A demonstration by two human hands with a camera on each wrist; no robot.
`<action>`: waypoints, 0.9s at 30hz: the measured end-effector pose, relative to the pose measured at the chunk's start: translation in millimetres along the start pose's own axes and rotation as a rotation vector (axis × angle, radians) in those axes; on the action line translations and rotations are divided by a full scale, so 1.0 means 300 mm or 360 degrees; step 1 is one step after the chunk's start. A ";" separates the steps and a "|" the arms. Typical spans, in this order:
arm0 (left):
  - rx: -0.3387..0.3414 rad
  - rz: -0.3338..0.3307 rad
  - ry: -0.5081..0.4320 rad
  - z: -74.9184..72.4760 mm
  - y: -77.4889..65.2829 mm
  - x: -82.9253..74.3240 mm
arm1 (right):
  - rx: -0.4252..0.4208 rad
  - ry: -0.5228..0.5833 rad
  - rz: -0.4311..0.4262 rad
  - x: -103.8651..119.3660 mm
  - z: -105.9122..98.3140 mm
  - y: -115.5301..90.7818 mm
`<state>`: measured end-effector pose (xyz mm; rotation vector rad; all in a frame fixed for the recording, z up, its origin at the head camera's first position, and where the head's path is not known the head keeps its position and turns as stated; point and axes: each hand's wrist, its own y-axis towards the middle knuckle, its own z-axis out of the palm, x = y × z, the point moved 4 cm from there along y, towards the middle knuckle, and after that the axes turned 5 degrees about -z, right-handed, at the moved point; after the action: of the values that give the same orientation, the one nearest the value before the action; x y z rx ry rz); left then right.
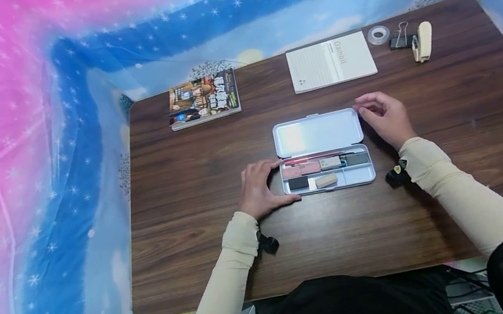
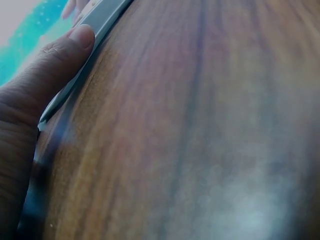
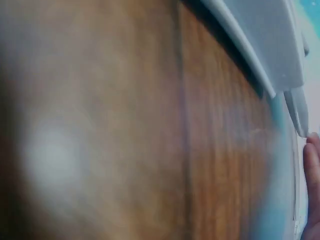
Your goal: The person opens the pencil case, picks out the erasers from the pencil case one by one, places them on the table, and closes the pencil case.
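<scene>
An open white pencil case [image 1: 356, 176] lies on the wooden table, its lid [image 1: 318, 133] folded back on the far side. My left hand [image 1: 258, 189] holds the case's left end, thumb along the front edge and fingers by the far left corner. My right hand [image 1: 387, 117] pinches the lid's right edge near its far corner; the thumb's exact contact is hard to see. Inside the case are a red pen-like stick [image 1: 297, 160], a pink block [image 1: 301, 169], a pale grey block [image 1: 330, 163], a dark grey piece [image 1: 357, 159], a black block [image 1: 298, 183] and a beige eraser [image 1: 326, 181].
Along the table's far side lie a comic-style book [image 1: 203, 98], a white booklet [image 1: 331, 62], a tape roll [image 1: 378, 34], a black binder clip [image 1: 400, 42] and a cream stapler [image 1: 422, 41]. A patterned cloth [image 1: 208, 24] hangs behind the brown table [image 1: 191, 218].
</scene>
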<state>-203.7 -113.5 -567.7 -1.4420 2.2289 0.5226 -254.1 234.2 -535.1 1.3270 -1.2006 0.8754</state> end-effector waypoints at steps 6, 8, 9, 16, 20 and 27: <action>0.0012 -0.0007 0.0028 0.005 0.002 -0.002 | -0.0034 -0.0059 -0.0153 0.018 -0.030 -0.085; 0.0017 -0.0010 0.0031 0.005 0.004 -0.003 | 0.0081 -0.0210 -0.0218 0.028 -0.037 -0.126; 0.0019 -0.0009 0.0033 0.004 0.004 -0.004 | 0.0143 -0.0302 -0.0254 0.033 -0.041 -0.149; 0.0008 -0.0008 0.0011 -0.016 0.005 -0.002 | 0.0395 -0.0792 -0.0535 0.044 -0.057 -0.234; 0.0004 -0.0015 0.0014 -0.018 0.001 0.002 | 0.0486 -0.0826 -0.0565 0.044 -0.051 -0.238; 0.0015 -0.0004 0.0001 -0.003 -0.004 0.003 | 0.0529 -0.0864 -0.0605 0.041 -0.051 -0.256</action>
<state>-203.2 -115.0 -567.6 -1.4402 2.2266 0.5103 -174.9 239.1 -539.1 2.0751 -1.1710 0.4575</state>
